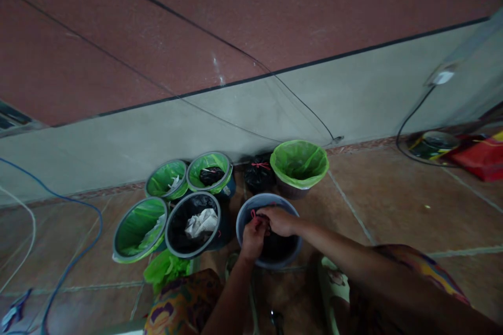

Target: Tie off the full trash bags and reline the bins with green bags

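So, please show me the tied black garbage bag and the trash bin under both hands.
Tied black garbage bag [258, 179]: head view, on its front.
Trash bin [239, 226]: head view, on its left rim.

6 o'clock: red tie [253, 213] part-hidden by left hand [253, 239]; right hand [280, 221] grip unclear | 3 o'clock: red object [477, 161] edge-cut | 9 o'clock: blue hose [99, 225] edge-cut

There are six bins [271, 265] and probably two slippers [341, 289].

My camera shows brown tiled floor [393, 193] bearing a round grey plastic bin [279, 260]; left of it, four grey-rimmed round bins [176, 233]; beyond it, a tied black plastic bag [255, 179] and a green-lined bin [301, 182].
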{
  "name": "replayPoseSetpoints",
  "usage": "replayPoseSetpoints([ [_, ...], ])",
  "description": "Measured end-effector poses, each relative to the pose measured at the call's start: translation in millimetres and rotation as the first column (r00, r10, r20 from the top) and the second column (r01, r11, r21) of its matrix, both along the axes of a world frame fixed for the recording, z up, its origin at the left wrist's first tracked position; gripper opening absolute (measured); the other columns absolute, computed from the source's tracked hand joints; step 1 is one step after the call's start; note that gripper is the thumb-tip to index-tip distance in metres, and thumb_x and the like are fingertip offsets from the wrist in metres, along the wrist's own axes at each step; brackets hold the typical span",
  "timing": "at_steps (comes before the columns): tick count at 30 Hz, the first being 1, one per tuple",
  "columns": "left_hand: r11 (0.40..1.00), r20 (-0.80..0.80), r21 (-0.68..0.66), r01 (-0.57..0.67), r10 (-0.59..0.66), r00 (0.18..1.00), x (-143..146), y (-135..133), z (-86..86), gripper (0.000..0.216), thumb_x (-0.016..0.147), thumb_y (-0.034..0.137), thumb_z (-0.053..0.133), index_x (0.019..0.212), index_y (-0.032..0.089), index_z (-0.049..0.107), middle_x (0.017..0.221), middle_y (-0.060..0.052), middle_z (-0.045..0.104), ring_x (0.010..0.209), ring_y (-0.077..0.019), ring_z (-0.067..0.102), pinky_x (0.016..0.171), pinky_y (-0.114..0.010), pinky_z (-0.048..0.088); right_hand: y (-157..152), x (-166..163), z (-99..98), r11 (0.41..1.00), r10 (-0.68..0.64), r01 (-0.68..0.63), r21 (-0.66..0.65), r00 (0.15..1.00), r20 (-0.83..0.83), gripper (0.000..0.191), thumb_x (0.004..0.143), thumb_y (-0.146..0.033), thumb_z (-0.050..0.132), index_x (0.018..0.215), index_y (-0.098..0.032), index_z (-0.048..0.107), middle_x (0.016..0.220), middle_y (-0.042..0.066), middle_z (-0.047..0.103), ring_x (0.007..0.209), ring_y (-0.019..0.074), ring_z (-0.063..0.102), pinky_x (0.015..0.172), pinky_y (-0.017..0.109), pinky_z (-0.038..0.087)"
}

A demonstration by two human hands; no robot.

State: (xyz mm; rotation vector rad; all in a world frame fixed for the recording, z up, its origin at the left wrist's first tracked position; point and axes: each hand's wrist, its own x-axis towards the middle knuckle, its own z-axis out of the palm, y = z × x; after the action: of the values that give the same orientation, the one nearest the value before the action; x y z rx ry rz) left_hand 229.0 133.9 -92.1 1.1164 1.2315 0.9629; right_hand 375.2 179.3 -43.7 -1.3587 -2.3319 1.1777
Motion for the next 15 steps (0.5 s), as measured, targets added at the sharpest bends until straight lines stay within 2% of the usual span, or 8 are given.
replayPoseSetpoints([
  [3,0.999,-0.058,0.044,0.014,-0.011,0.998,-0.3,-1.6,0.2,0.019,0.081,0.036,0.060,0.082,0.017,0.063,0.076,-0.003,0.066,0.067,-0.0129,0.060,0.063,-0.025,0.050,-7.0,-2.8,-4.3,0.999,0.043,-0.046,0.026,0.994,0.102,0.030,0.079,-0.008,0.049,0.101,-0.012,0.070,0.097,0.011,0.074,0.088,0.0192,0.066,0.079,0.027,0.047],
  [8,0.999,-0.129,-0.034,-0.040,0.035,0.991,0.9,-3.0,-3.2,0.016,0.078,0.034,0.062,0.081,0.019,0.058,0.070,-0.001,0.066,0.057,-0.0124,0.060,0.057,-0.024,0.049,-0.6,1.9,-2.3,0.990,-0.010,-0.019,0.140,0.979,0.203,0.024,0.083,-0.015,0.049,0.081,-0.015,0.073,0.091,0.011,0.073,0.088,0.0213,0.065,0.082,0.031,0.046],
  [11,0.997,-0.099,-0.074,-0.037,0.030,0.995,3.0,-1.4,-3.2,0.018,0.076,0.034,0.065,0.079,0.019,0.057,0.068,-0.001,0.066,0.056,-0.0126,0.061,0.054,-0.024,0.048,-0.1,3.0,0.5,0.980,-0.060,0.004,0.197,0.959,0.277,0.022,0.082,-0.016,0.051,0.080,-0.014,0.073,0.092,0.013,0.073,0.086,0.0222,0.065,0.081,0.032,0.047],
  [15,0.966,0.022,-0.196,-0.166,0.173,0.985,4.8,0.8,1.7,0.024,0.064,0.033,0.077,0.070,0.017,0.059,0.065,0.000,0.065,0.056,-0.0112,0.060,0.056,-0.024,0.049,-5.5,4.0,5.7,0.982,-0.110,0.061,0.178,0.954,0.280,0.019,0.079,-0.015,0.054,0.080,-0.014,0.073,0.089,0.014,0.074,0.085,0.0244,0.067,0.076,0.033,0.048],
])
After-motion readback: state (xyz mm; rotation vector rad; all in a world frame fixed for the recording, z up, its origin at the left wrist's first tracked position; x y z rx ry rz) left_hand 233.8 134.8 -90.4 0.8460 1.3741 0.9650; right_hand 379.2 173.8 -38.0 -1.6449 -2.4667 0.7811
